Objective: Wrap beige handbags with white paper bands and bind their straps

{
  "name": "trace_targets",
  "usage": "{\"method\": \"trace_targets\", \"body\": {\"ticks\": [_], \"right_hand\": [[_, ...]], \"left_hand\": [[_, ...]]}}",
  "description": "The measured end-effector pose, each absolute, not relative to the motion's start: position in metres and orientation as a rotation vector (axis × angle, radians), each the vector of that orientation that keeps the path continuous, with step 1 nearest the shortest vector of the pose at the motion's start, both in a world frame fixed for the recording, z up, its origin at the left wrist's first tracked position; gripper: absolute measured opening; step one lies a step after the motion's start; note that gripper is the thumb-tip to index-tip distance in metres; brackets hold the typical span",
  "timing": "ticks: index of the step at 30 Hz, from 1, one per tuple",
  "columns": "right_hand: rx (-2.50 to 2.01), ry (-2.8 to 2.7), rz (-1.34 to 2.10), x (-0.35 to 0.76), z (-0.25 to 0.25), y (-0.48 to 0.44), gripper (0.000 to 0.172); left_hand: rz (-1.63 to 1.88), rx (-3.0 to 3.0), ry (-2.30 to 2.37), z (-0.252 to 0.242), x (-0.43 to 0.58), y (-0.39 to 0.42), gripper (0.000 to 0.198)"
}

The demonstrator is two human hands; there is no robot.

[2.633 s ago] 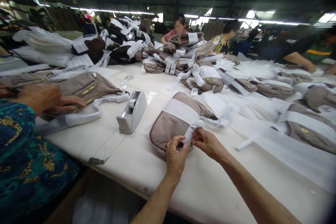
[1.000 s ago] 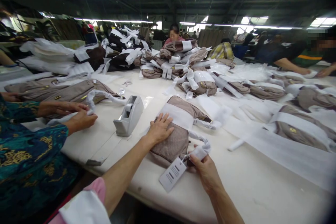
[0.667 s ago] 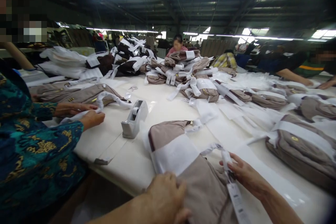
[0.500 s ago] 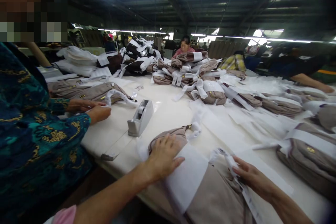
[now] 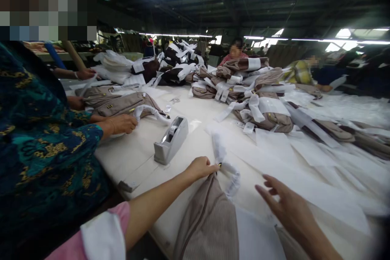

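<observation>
A taupe ribbed bag [image 5: 210,219] lies at the table's near edge, its narrow end pointing away from me. At that end my left hand [image 5: 201,167] pinches the bag's tip by a small metal fitting, where a strap wrapped in white paper [image 5: 234,178] is joined. My right hand [image 5: 282,197] is held above the bag's right side, fingers apart and holding nothing. Beneath it, a white sheet [image 5: 256,233] covers part of the bag.
A grey tape dispenser [image 5: 171,140] stands left of my left hand. A person in a teal patterned top [image 5: 45,142] handles another taupe bag [image 5: 122,101] at the left. Wrapped bags [image 5: 243,85] are heaped farther back, with white sheets [image 5: 292,166] at the right.
My left hand has gone from lying flat on the bag to pinching its tip. The right hand has let go of the strap and opened. The bag's ribbed face now shows, and the view has shifted.
</observation>
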State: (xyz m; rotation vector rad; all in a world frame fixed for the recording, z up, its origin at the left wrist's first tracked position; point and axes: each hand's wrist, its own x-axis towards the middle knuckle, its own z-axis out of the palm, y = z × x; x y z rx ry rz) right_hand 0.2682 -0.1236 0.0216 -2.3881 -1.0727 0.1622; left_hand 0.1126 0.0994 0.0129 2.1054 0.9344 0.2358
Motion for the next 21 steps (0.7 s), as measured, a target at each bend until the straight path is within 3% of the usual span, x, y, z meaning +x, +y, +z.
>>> {"method": "trace_targets", "body": {"ticks": [3, 5, 8, 12, 15, 18, 21], "right_hand": [[-2.335, -1.016, 0.292, 0.23, 0.004, -0.092, 0.059], [-2.286, -1.017, 0.379, 0.227, -0.009, -0.075, 0.047], [-2.215, -1.09, 0.414, 0.242, -0.017, -0.059, 0.032], [-2.009, -1.339, 0.341, 0.273, 0.005, -0.051, 0.039], [-1.828, -1.719, 0.189, 0.291, 0.034, -0.053, 0.039], [-1.801, -1.967, 0.049, 0.298, 0.059, -0.06, 0.039], [-1.752, -2.075, -0.079, 0.296, 0.071, -0.073, 0.041]], "left_hand": [[0.245, 2.025, 0.886, -0.006, 0.14, 0.09, 0.009], [0.316, 1.978, 0.881, -0.011, 0.145, 0.079, 0.007], [0.445, 1.922, 0.878, -0.009, 0.13, 0.067, 0.018], [0.658, 1.95, 0.817, 0.005, 0.099, 0.07, 0.028], [0.853, 2.258, 0.675, 0.022, 0.095, 0.093, 0.057], [0.593, 2.713, 0.365, 0.035, 0.112, 0.123, 0.082], [0.225, 2.948, -0.035, 0.041, 0.136, 0.138, 0.086]]}}
